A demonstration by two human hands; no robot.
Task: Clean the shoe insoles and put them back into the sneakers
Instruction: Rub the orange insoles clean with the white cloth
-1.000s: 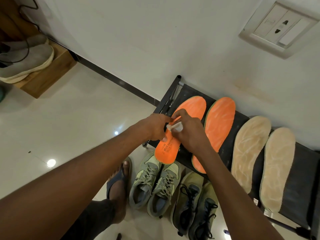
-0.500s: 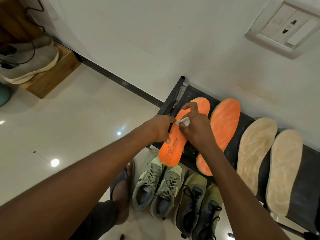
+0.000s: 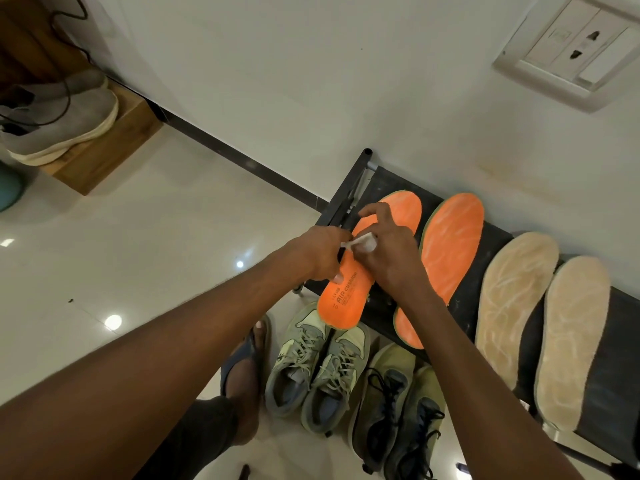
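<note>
left hand (image 3: 320, 252) grips orange insole (image 3: 341, 299) | right hand (image 3: 384, 254) presses white wipe (image 3: 362, 241) on it

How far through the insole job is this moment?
Done: four insoles are out on the black rack. In hand: left hand holds the orange insole while right hand wipes it with a white cloth. Left: all four sneakers remain without insoles.

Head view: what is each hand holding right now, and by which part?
Left hand grips the orange insole at its left edge, mid-length. Right hand pinches a small white wipe against the insole.
</note>
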